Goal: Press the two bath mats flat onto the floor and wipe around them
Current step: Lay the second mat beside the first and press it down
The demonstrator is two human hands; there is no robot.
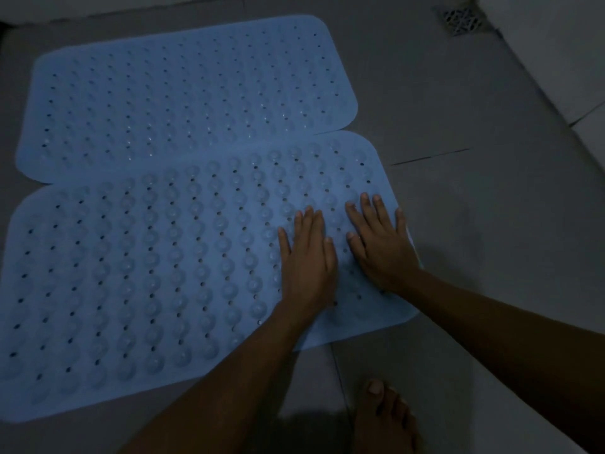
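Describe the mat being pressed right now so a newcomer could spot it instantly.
Start at the floor drain in the far right corner of the grey tiled floor, then come toward the camera past the far mat. The near mat overlaps its edge. Only this one has the left hand and right hand flat on it.

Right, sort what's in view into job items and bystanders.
Job: near bath mat; far bath mat; left hand and right hand, both flat on the near mat; floor.
Bystanders: floor drain; bare foot.
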